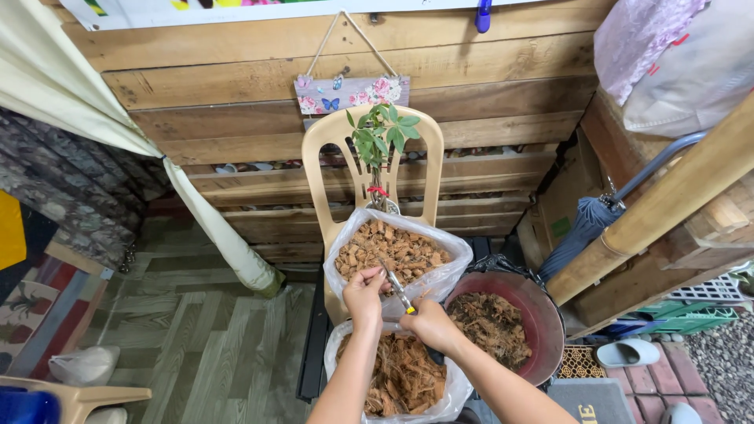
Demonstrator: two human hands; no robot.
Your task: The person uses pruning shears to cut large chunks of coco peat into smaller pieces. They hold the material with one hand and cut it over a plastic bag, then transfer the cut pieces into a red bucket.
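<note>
My right grip covers the handle of the slim metal tool; its kind is unclear. The lower clear plastic bag of brown husk chips is cut off by the bottom edge. What my left grip pinches is too small to tell.

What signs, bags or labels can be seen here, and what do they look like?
Hanging sign: on the wooden wall above the chair, a small plank with painted flowers and butterflies, hung by string.
Upper bag: clear plastic, on the chair seat, filled with brown husk chips.
Lower bag: clear plastic, below the hands, same brown chips.
Banner: top edge, white with coloured shapes.
Doormat: bottom right, grey with lettering.
</note>
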